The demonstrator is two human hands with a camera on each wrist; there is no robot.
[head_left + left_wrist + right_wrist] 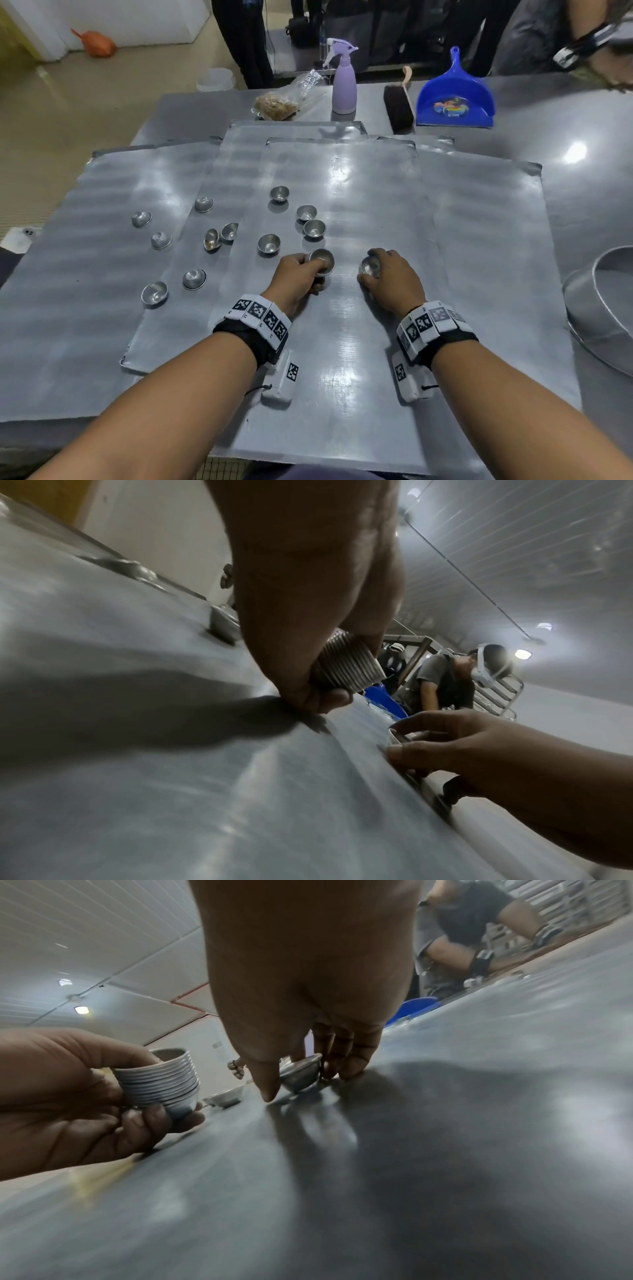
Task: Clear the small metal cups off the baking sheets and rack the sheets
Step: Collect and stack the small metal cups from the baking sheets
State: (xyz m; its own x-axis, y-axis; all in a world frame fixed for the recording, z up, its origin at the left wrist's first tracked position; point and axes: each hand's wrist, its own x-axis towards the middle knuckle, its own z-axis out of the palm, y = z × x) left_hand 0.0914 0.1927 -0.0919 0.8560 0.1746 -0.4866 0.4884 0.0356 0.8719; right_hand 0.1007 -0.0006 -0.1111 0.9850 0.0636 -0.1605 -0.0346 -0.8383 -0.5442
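Several flat baking sheets (359, 192) lie overlapped on the steel table. My left hand (305, 274) grips a nested stack of small metal cups (322, 262), resting low on the top sheet; the ribbed stack (161, 1080) shows clearly in the right wrist view. Just to its right, my right hand (387, 274) pinches a single cup (370, 266) between thumb and fingers, and that cup (301, 1076) still sits on the sheet. Several loose cups (279, 193) are scattered over the left and middle sheets, some upright and some upturned (141, 218).
Along the table's far side stand a lilac spray bottle (343, 85), a brush (399, 102), a blue dustpan (455, 99) and a plastic bag (277, 106). A large round metal pan (603, 308) sits at the right edge. Another person's arm (596, 44) is at the back right.
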